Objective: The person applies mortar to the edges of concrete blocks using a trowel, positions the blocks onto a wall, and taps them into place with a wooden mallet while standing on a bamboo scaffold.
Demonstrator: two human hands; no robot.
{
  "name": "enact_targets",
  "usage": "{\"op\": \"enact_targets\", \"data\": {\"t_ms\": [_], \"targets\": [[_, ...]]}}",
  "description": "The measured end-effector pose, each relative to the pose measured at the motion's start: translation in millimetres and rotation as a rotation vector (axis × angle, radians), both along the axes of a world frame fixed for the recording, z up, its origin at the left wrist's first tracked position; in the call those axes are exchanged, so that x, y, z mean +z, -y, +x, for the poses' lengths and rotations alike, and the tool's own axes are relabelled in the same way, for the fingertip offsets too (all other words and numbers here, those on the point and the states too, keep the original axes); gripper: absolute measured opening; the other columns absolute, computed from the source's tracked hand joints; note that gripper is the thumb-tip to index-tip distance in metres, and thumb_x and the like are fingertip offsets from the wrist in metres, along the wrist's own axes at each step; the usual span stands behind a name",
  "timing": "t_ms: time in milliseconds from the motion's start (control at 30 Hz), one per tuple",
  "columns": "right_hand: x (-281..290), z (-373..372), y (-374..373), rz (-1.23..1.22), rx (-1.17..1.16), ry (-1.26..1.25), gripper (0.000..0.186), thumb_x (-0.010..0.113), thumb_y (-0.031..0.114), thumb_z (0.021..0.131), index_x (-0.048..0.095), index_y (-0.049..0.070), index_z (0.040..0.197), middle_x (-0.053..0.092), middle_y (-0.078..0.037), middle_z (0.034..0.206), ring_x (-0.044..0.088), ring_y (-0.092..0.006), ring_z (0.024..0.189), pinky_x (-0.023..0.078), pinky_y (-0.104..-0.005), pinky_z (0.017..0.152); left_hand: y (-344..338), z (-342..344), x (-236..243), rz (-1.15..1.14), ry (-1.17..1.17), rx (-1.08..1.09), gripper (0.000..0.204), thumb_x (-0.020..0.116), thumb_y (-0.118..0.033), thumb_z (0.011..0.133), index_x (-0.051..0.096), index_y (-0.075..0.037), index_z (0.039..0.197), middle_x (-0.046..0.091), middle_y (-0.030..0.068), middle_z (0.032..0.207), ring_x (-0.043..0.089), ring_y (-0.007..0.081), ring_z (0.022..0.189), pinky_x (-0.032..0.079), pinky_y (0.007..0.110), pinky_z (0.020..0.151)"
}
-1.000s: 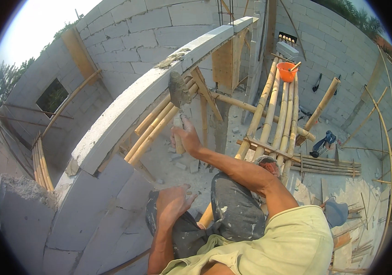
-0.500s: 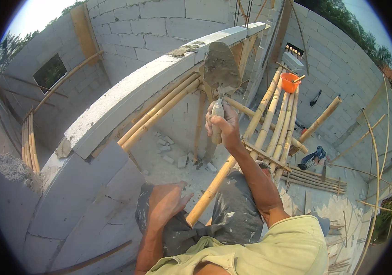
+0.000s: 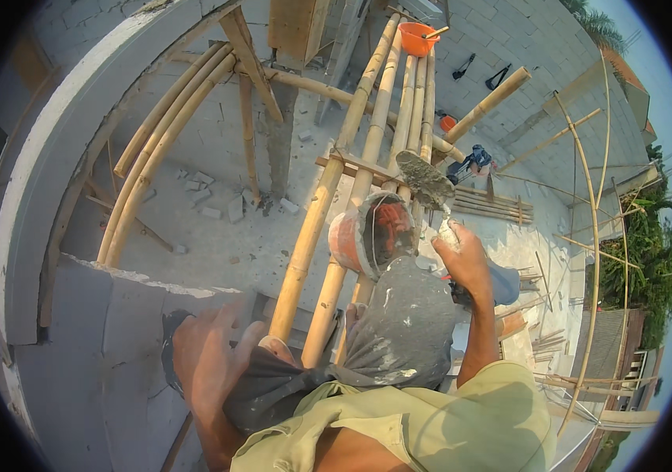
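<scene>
My right hand is wrapped around the pale handle of a mortar-smeared trowel. Its blade sits just beyond the rim of a mortar-crusted, reddish bucket, apart from the bucket as far as I can tell. That bucket lies tilted toward me on bamboo poles, close to my knee, and something red shows inside it. Over my other knee, beside the grey block wall, my left hand rests with its fingers spread and nothing in it. Dark, paint-spotted trousers cover my legs.
Bamboo poles form a platform running away from me, with an orange bucket at its far end. A pale curved beam rises on the left, propped by bamboo. Block pieces litter the floor below. Thin bamboo poles stand right.
My right hand has brought the trowel from near the beam down and right, beside the reddish bucket. The view has swung right, bringing that bucket into sight. My left hand remains at my knee.
</scene>
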State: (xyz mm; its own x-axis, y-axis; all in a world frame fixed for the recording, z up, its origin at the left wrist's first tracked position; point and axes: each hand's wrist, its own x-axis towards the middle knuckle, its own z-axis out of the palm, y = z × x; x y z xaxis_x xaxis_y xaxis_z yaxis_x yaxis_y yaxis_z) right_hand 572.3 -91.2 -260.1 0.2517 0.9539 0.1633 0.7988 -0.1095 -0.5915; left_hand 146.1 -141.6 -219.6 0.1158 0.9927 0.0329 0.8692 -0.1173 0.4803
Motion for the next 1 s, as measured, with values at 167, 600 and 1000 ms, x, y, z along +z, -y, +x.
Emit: {"op": "enact_targets", "data": {"t_ms": [167, 600, 1000], "targets": [[-5.2, 2.3, -2.8, -0.667, 0.02, 0.393, 0.042, 0.066, 0.028, 0.082, 0.073, -0.002, 0.111, 0.074, -0.027, 0.103, 0.07, -0.0437, 0.101, 0.054, -0.0485, 0.09, -7.3, -7.1, -12.9, -0.095, -0.045, -0.054, 0.041, 0.083, -0.023, 0.08, 0.074, -0.009, 0.118, 0.073, 0.0089, 0.085, 0.068, 0.0267, 0.073, 0.051, 0.04, 0.071], [-162.9, -22.1, -57.8, -0.731, 0.464, 0.914, 0.017, 0.068, 0.022, 0.088, 0.082, 0.015, 0.092, 0.08, -0.009, 0.097, 0.078, -0.0234, 0.09, 0.058, -0.0378, 0.072, -78.7, 10.4, 53.0, -0.303, -0.064, -0.404, 0.052, 0.082, -0.023, 0.082, 0.07, -0.002, 0.127, 0.073, 0.0158, 0.111, 0.07, 0.0281, 0.096, 0.056, 0.038, 0.078], [-131.9, -36.1, -38.6, -0.671, 0.397, 0.642, 0.016, 0.07, 0.017, 0.084, 0.082, 0.009, 0.091, 0.08, -0.013, 0.094, 0.078, -0.0256, 0.089, 0.059, -0.0388, 0.074, -225.1, 187.2, -75.1, -0.497, 0.071, -0.577, 0.076, 0.06, -0.062, 0.097, 0.067, 0.01, 0.121, 0.069, 0.0198, 0.08, 0.071, 0.0272, 0.075, 0.053, 0.038, 0.063]]}}
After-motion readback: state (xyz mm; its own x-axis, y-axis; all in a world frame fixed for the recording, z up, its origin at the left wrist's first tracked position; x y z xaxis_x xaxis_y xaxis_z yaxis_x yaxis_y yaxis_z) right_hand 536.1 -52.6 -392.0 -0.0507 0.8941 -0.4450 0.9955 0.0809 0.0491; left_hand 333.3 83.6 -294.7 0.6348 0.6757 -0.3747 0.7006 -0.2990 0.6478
